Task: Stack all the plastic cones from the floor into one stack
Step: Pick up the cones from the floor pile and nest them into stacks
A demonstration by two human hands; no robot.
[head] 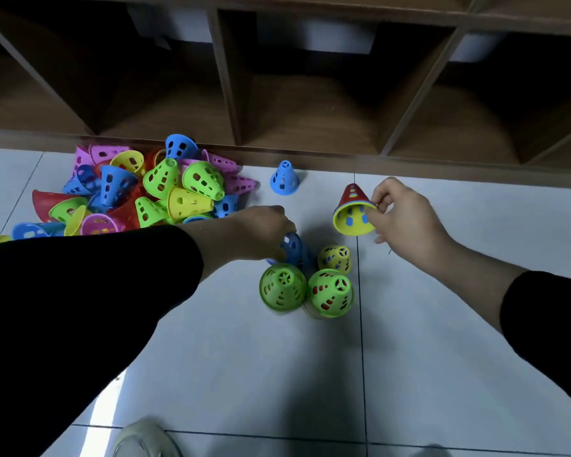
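A heap of perforated plastic cones in pink, yellow, green, blue and red lies on the tiled floor at the left. My right hand pinches the rim of a small tilted stack, red on top with a yellow cone at the bottom, held off the floor. My left hand grips a blue cone at floor level. Beside it stand a yellow cone and two green-topped cones. A single blue cone stands upright near the shelf base.
A low wooden shelf unit with open cubbies runs along the back, its base touching the cone heap. A shoe shows at the bottom edge. Light floor tiles extend to the right and front.
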